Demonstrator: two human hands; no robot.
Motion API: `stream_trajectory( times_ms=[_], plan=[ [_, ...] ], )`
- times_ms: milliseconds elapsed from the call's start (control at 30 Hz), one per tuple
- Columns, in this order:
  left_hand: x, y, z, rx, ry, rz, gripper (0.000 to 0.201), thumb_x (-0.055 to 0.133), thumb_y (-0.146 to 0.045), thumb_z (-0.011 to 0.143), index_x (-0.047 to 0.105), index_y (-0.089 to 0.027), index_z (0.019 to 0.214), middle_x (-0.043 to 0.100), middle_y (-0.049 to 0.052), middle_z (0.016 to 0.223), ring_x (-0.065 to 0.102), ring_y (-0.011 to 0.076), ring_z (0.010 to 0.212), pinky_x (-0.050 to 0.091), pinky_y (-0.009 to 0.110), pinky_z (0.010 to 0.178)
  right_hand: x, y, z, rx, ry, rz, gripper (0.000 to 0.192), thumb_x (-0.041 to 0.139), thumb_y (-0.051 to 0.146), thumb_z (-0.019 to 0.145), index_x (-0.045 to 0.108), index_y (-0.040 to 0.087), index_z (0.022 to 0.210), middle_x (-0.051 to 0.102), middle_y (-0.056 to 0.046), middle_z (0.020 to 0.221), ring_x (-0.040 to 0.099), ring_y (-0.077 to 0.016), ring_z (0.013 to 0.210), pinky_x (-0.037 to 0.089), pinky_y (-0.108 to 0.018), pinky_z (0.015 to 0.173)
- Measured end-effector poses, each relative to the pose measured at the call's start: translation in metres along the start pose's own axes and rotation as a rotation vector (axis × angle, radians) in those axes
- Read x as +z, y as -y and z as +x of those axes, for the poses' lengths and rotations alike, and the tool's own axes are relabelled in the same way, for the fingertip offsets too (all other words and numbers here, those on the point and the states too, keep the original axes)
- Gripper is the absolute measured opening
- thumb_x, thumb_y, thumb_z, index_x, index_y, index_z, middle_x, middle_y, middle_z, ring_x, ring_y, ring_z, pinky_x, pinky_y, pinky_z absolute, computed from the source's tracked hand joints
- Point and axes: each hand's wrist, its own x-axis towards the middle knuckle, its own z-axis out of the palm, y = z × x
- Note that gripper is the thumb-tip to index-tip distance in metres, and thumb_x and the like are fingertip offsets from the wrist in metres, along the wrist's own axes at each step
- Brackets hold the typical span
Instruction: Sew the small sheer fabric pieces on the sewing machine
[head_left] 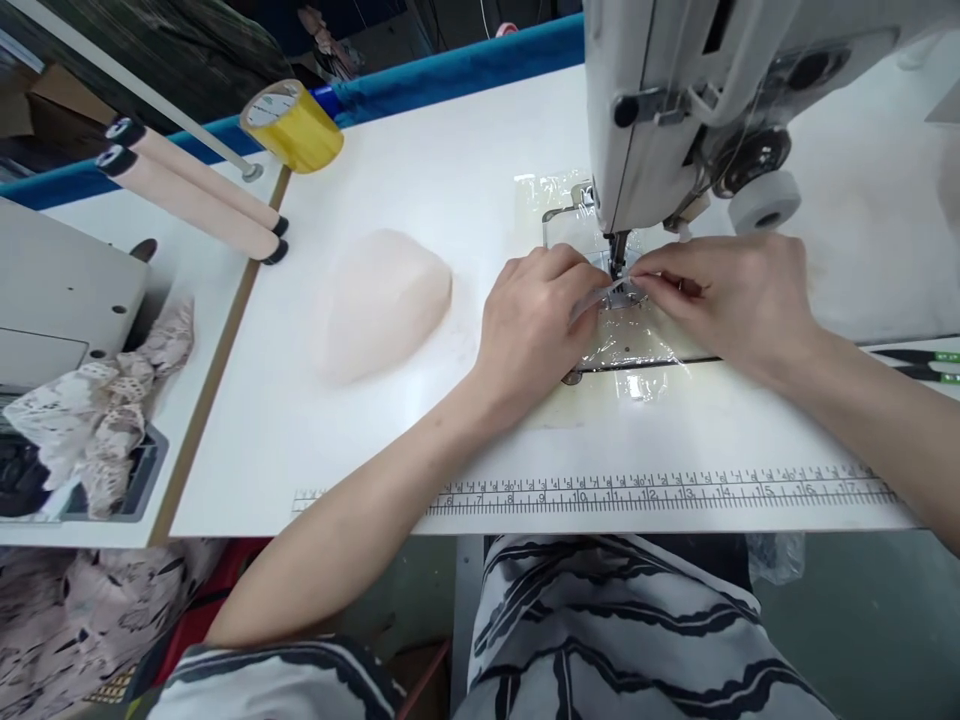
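A narrow clear strap [611, 292] is pinched between both hands directly beneath the needle [617, 252] of the sewing machine [675, 100], which serves here as the landmark. The left hand [536, 325] lies just left of the needle, its fingers curled down, with the fingertips closed on the near end of the strap; the right hand [724, 295] lies just right of the needle, thumb and forefinger closed on the other end. The strap is held low over the plastic film [637, 345] taped around the needle plate, and it appears to be touching or almost touching the presser foot, though the exact contact is hidden by the fingers. Its long axis runs roughly left to right across the machine bed, tilted slightly so that the right end points a little away from the person. The step is judged to be done well if the strap is kept taut and flat between the two pinches, its edge lined up squarely under the foot, and fingertips kept to the sides of the needle path. A pale moulded cup [382, 300] lies on the desk [450, 180] well to the left of the needle, a roll of yellow tape [294, 125] sits farther left and back, and a printed ruler [660, 492] runs along the near desk edge in front of the needle.
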Motion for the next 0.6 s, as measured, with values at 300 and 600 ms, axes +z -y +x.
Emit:
stream_trajectory(
  times_ms=[300,600],
  plan=[
    [-0.0017,0.0035,-0.0043,0.113,-0.041,0.043,0.016,0.056,-0.018,0.088,0.071,-0.02,0.092,0.069,0.003,0.089,0.06,0.0185,0.082,0.044,0.032,0.073,0.0012,-0.002,-0.0045,-0.12,0.031,-0.109,0.026,0.047,0.03,0.091,0.074,0.027,0.091,0.073,0.002,0.078,0.062,-0.0165,0.062,0.026,-0.027,0.048],
    [-0.009,0.0027,-0.0061,0.161,-0.02,-0.062,0.015,0.051,-0.013,0.088,0.066,-0.016,0.091,0.069,0.005,0.097,0.062,0.0204,0.092,0.048,0.035,0.084,-0.0083,0.0036,-0.0037,-0.096,0.121,0.025,0.024,0.049,0.027,0.09,0.073,0.024,0.089,0.072,-0.001,0.076,0.062,-0.016,0.063,0.029,-0.027,0.051]
  ],
)
